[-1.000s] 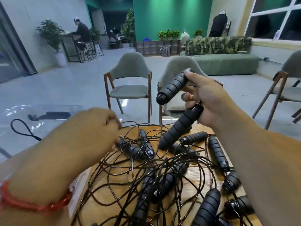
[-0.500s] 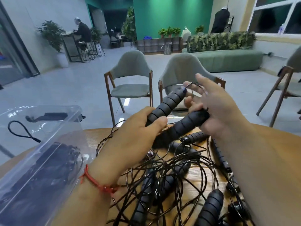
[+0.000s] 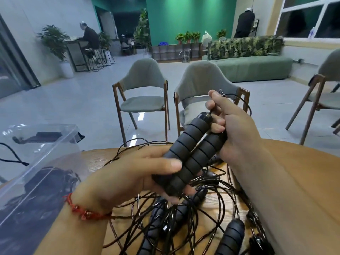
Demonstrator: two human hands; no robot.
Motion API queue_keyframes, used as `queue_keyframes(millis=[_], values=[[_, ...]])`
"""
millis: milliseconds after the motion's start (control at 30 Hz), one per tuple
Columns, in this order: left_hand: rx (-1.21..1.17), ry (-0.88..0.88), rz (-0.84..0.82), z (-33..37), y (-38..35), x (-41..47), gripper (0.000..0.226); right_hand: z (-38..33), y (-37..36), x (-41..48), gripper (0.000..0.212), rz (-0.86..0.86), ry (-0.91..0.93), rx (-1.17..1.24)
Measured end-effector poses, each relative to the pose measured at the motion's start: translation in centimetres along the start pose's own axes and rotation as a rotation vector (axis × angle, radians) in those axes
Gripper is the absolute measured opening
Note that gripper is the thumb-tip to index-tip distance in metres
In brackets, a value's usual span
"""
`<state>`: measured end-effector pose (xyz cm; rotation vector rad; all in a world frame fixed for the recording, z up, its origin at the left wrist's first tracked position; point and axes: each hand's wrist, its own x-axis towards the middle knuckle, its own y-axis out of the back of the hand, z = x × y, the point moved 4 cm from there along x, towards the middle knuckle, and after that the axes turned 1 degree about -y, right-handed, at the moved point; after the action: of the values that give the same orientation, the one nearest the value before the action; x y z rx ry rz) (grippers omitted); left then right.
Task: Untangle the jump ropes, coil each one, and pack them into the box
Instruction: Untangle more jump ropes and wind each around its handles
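Jump-rope handles (image 3: 191, 150), two black ribbed foam grips, are held side by side and touching in the air just above the table, tilted with their capped ends up and away from the person. The left hand (image 3: 132, 173) grips their lower ends, thumb laid across the top and fingers curled underneath. The right hand (image 3: 235, 129) clenches around the upper ends, its fingers wrapped over the caps, where a thin black cord (image 3: 244, 102) leaves the handles, passes through the fingers and loops behind the hand. Directly below lies the tangle of ropes (image 3: 184, 214), many dark cords crossing over one another with several more foam handles buried among them; one loose handle (image 3: 231, 236) lies near the right forearm. All of this rests on the round wooden table (image 3: 303, 155). At the left edge of the table stands the clear plastic box (image 3: 55, 142), with dark coiled rope showing through its wall. A red bracelet (image 3: 82, 210) circles the left wrist. Two grey upholstered chairs (image 3: 143, 92) with wooden frames stand beyond the table.
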<state>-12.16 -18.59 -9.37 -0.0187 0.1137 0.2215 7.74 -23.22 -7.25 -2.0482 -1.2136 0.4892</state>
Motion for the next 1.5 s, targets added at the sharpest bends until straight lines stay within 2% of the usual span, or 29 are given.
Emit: queue_keyframes(millis=[67,133,233,300,367,500,633,767,867,967,1100,1167,1300,1367,1500], values=[[-0.098,0.048,-0.073,-0.2,-0.8,0.3,0.059,0.3,-0.3,-0.1,0.013,-0.029,0.044,-0.052],[-0.128,0.082,-0.032,-0.7,-1.2,0.9,0.064,0.4,-0.5,-0.3,0.009,-0.032,0.106,-0.134],[-0.137,0.013,0.124,-0.7,-0.7,1.1,0.062,-0.3,-0.6,-0.3,0.006,-0.049,0.123,-0.144],[-0.182,-0.063,0.246,-0.1,0.5,0.7,0.060,-1.0,-0.3,-0.3,0.019,-0.064,0.083,-0.114],[-0.318,-0.146,0.382,0.9,2.1,0.1,0.061,-1.2,0.5,0.0,0.024,-0.041,0.031,-0.040],[-0.570,-0.333,0.656,1.6,4.3,-0.6,0.057,0.2,1.7,0.9,0.018,-0.001,-0.094,0.048],[-0.531,-0.524,0.881,2.0,4.5,-1.5,0.049,1.0,1.9,1.4,0.023,0.061,-0.012,0.175],[-0.548,-0.565,1.020,1.9,5.5,-2.3,0.045,-0.4,4.0,2.6,0.013,0.185,0.099,0.263],[-0.608,-0.582,1.127,1.6,6.7,-3.0,0.043,-0.8,5.3,3.3,0.022,0.234,0.102,0.337],[-0.550,-0.591,1.146,1.8,6.7,-3.0,0.041,0.1,5.5,3.5,0.029,0.229,0.018,0.288],[-0.462,-0.567,1.124,2.3,6.1,-2.7,0.039,0.0,3.9,2.5,0.028,0.113,-0.128,-0.166],[-0.458,-0.556,1.129,2.3,6.0,-2.7,0.038,-0.9,3.0,2.1,0.017,0.047,-0.076,-0.355],[-0.465,-0.527,1.169,2.1,6.2,-2.9,0.039,-2.4,-0.2,3.8,0.023,0.001,0.105,-0.602],[-0.475,-0.515,1.179,2.1,6.3,-3.0,0.039,-4.0,-2.8,5.6,0.021,-0.029,0.194,-0.568],[-0.476,-0.466,1.184,1.7,6.9,-3.1,0.039,-8.8,-8.1,9.1,0.019,-0.101,0.211,-0.328]])
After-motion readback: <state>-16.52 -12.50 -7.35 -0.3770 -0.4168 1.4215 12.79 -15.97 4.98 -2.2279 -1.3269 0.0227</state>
